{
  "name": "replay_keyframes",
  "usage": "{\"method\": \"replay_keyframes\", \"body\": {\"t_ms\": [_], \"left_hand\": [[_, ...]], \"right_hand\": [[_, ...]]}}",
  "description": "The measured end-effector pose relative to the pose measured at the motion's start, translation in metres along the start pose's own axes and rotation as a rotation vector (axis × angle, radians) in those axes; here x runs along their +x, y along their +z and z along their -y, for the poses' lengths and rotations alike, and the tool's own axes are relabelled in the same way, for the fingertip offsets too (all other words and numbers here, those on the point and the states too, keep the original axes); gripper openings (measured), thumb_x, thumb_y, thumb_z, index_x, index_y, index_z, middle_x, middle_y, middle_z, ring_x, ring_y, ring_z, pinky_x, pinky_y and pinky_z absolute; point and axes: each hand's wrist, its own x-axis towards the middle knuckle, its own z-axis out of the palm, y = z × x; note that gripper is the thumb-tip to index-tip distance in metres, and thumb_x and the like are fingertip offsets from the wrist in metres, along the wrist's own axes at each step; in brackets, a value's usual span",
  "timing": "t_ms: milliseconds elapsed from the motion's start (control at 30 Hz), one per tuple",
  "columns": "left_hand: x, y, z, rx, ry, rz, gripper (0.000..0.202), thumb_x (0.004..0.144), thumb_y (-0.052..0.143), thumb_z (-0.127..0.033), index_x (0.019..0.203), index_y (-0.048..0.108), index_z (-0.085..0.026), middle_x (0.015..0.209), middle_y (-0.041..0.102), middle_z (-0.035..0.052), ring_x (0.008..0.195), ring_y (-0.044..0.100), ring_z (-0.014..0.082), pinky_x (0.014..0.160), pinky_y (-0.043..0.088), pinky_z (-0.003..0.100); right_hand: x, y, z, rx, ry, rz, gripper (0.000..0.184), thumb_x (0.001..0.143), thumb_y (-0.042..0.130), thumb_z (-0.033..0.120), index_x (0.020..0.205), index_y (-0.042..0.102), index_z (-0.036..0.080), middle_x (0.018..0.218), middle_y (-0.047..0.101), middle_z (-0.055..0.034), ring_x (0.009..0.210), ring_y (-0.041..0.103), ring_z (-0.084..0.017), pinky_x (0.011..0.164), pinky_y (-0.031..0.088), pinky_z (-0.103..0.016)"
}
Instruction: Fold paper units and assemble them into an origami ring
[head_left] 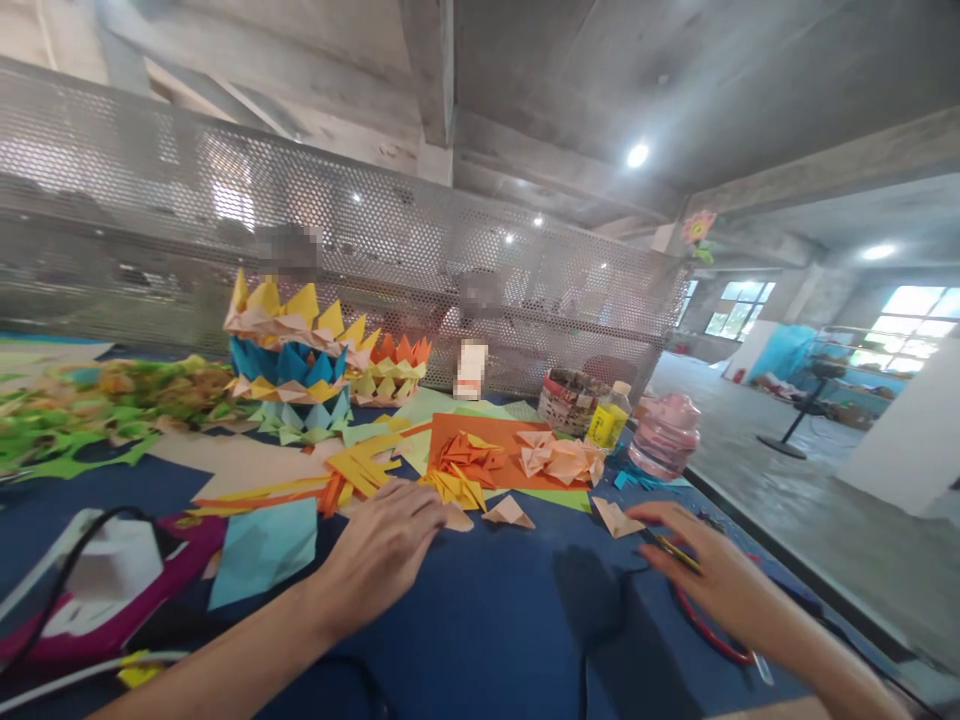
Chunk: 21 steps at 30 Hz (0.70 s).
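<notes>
My left hand (390, 545) is low over the blue tabletop, fingers together and curled. Its fingertips are at a small folded peach paper piece (457, 517), partly hidden by them. My right hand (709, 565) is closed around a slim yellow-and-black tool (679, 553), whose exact kind I cannot make out. The index fingertip of that hand meets another folded peach piece (616, 518). Between the hands lies a third peach triangle (509, 512). Just beyond my left hand are folded yellow pieces (456, 490); orange pieces (469, 455) and a peach pile (561, 457) rest on an orange sheet (442, 430).
Layered paper rings with pointed tops (289, 350) stand at back left. A woven basket (571, 402), a yellow-labelled bottle (609, 415) and a pink jug (665, 437) are at back right. A magenta-and-white device (112, 580) with cables sits left. Red-handled scissors (709, 630) lie under my right hand.
</notes>
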Motion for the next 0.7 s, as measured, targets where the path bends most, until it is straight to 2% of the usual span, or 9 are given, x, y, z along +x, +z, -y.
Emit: {"method": "replay_keyframes", "body": {"t_ms": [100, 167, 233, 367, 467, 600, 700], "left_hand": [[0.001, 0.0, 0.001, -0.006, 0.008, -0.021, 0.022, 0.089, 0.043, -0.011, 0.089, 0.064, -0.02, 0.076, 0.061, 0.0023, 0.076, 0.058, 0.0162, 0.073, 0.045, 0.029], [0.0, 0.0, 0.002, -0.003, -0.008, -0.006, 0.021, 0.089, 0.045, -0.012, 0.087, 0.064, -0.019, 0.076, 0.061, 0.0023, 0.076, 0.058, 0.0167, 0.074, 0.044, 0.029], [0.0, 0.001, 0.003, 0.007, -0.037, 0.02, 0.018, 0.088, 0.046, -0.011, 0.085, 0.063, -0.019, 0.077, 0.062, 0.0024, 0.076, 0.058, 0.0174, 0.074, 0.044, 0.03], [-0.001, 0.001, 0.003, 0.006, -0.091, 0.042, 0.017, 0.087, 0.048, -0.012, 0.077, 0.06, -0.018, 0.075, 0.061, 0.002, 0.074, 0.057, 0.0172, 0.071, 0.042, 0.03], [0.0, 0.002, 0.003, -0.026, -0.117, 0.059, 0.016, 0.087, 0.05, -0.012, 0.076, 0.06, -0.018, 0.076, 0.061, 0.0017, 0.076, 0.057, 0.0173, 0.072, 0.041, 0.03], [0.001, 0.003, 0.004, -0.078, -0.165, 0.07, 0.014, 0.086, 0.053, -0.013, 0.076, 0.061, -0.018, 0.075, 0.061, 0.0011, 0.075, 0.057, 0.0171, 0.071, 0.041, 0.029], [0.001, 0.003, 0.005, -0.113, -0.209, 0.071, 0.015, 0.086, 0.053, -0.014, 0.074, 0.061, -0.018, 0.073, 0.061, 0.0005, 0.073, 0.057, 0.0166, 0.069, 0.04, 0.028]], "right_hand": [[0.028, 0.027, 0.055, 0.034, -0.072, 0.052, 0.03, 0.09, 0.044, 0.039, 0.112, 0.058, 0.023, 0.115, 0.062, -0.0086, 0.106, 0.056, -0.024, 0.091, 0.043, -0.04], [0.05, 0.042, 0.077, -0.026, -0.005, 0.083, 0.032, 0.091, 0.041, 0.042, 0.106, 0.06, 0.02, 0.109, 0.064, -0.0103, 0.1, 0.059, -0.026, 0.084, 0.044, -0.04], [0.071, 0.055, 0.088, -0.106, 0.061, 0.113, 0.04, 0.091, 0.038, 0.048, 0.098, 0.061, 0.017, 0.1, 0.066, -0.0135, 0.093, 0.061, -0.028, 0.076, 0.044, -0.037], [0.097, 0.075, 0.092, -0.134, 0.078, 0.159, 0.047, 0.086, 0.041, 0.058, 0.077, 0.06, 0.017, 0.079, 0.066, -0.0122, 0.076, 0.062, -0.026, 0.062, 0.04, -0.031], [0.097, 0.085, 0.087, -0.096, 0.044, 0.165, 0.035, 0.083, 0.052, 0.05, 0.068, 0.056, 0.018, 0.069, 0.063, -0.0067, 0.066, 0.059, -0.021, 0.055, 0.036, -0.027], [0.091, 0.092, 0.081, -0.036, -0.019, 0.137, 0.022, 0.083, 0.055, 0.034, 0.068, 0.051, 0.018, 0.071, 0.061, -0.0036, 0.065, 0.054, -0.017, 0.055, 0.034, -0.025], [0.092, 0.094, 0.081, 0.026, -0.063, 0.117, 0.029, 0.09, 0.046, 0.04, 0.07, 0.05, 0.018, 0.071, 0.06, -0.0018, 0.064, 0.052, -0.015, 0.056, 0.036, -0.024]]}}
